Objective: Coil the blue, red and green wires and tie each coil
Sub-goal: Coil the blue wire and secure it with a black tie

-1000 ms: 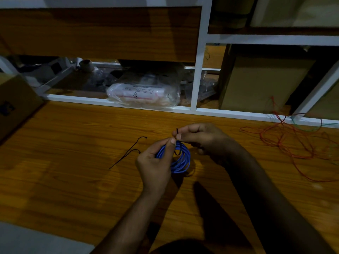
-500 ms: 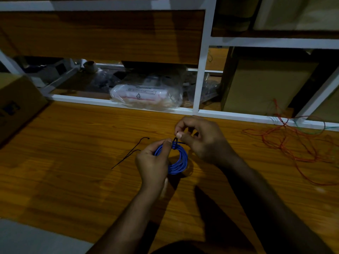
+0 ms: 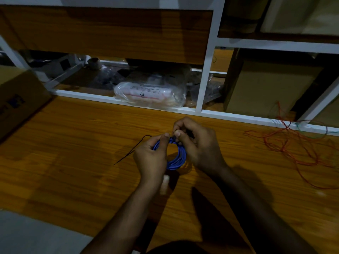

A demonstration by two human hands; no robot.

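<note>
Your L hand [image 3: 150, 158] grips the blue wire coil [image 3: 177, 159] just above the wooden desk [image 3: 73, 162], thumb clamped on its top. Your R hand [image 3: 198, 145] pinches the black tie [image 3: 172, 139] at the coil's top — fingers curled tight. Red wire [image 3: 293, 149] and green wire [image 3: 311, 128] lie loose, well apart at R. Another black tie [image 3: 132, 151] lies just L of your hands.

From my hands, bare wooden desk [image 3: 73, 162] lies open toward 9 and 6 o'clock. A loose black tie [image 3: 132, 151] lies at 9, a cardboard box [image 3: 20, 103] at 10, the white shelf frame [image 3: 201, 74] at 12, and tangled red wire [image 3: 293, 149] at 3.
</note>
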